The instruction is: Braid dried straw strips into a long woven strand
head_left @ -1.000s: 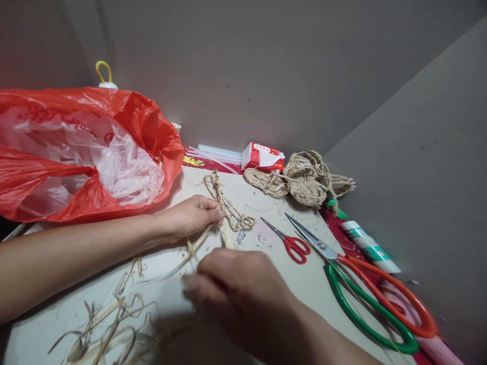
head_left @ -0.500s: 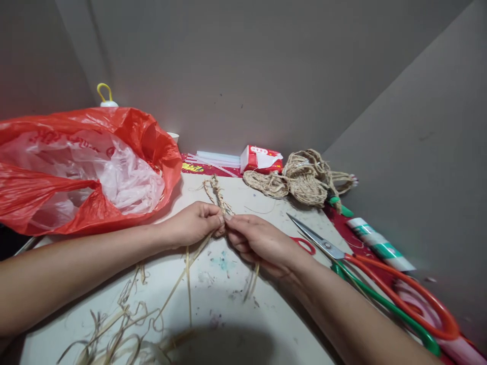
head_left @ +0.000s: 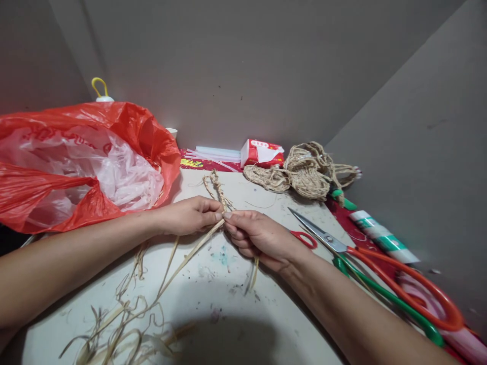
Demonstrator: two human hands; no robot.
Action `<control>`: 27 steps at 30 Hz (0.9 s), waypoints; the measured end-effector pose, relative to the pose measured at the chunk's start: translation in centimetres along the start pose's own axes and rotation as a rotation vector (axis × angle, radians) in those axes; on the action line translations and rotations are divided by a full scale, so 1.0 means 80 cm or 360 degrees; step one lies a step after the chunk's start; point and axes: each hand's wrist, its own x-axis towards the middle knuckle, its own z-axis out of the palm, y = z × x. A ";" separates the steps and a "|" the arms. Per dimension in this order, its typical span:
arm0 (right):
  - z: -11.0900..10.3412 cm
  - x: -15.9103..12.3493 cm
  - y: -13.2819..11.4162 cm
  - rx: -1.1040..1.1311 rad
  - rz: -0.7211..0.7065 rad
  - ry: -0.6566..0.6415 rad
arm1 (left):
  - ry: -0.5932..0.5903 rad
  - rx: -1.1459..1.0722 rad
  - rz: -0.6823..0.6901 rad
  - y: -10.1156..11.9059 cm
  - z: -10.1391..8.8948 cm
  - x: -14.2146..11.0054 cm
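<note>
A thin braided straw cord (head_left: 218,188) runs away from me over the white tabletop, its near end pinched between both hands. My left hand (head_left: 194,215) is closed on the braid from the left, fingers bent around it. From the right, my right hand (head_left: 254,234) pinches the same spot, thumb and fingertips pressed together beside the left thumb. Loose straw strands (head_left: 198,246) trail from the pinch down to the left. Another short strand end (head_left: 255,274) hangs below my right hand. My fingers hide the crossing of the strands.
A red plastic bag (head_left: 129,121) with a clear liner stands at left. Loose straw (head_left: 125,329) lies in front. At the back are a tissue pack (head_left: 262,153) and coiled straw cord (head_left: 306,172). Large orange-handled scissors (head_left: 331,242) and a white-green roll (head_left: 384,235) lie at right.
The long strand has swung up and now slants from the pinch toward the lower left. Both hands stay together at the braid's end, with small finger shifts. The view has tilted slightly.
</note>
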 end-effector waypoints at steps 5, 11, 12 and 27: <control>0.013 -0.003 0.001 -0.0080 -0.0028 0.0222 | 0.0287 0.0404 0.0093 0.000 -0.001 0.000; 0.022 -0.005 0.007 0.0198 -0.0047 0.0297 | 0.0467 0.0544 0.0045 0.014 0.015 -0.009; 0.023 -0.005 0.009 0.0257 -0.0060 0.0300 | 0.0489 0.0619 0.0082 0.016 0.018 -0.011; 0.034 -0.006 0.020 0.0622 -0.0138 0.0372 | 0.0391 0.1872 -0.0020 0.005 0.075 -0.023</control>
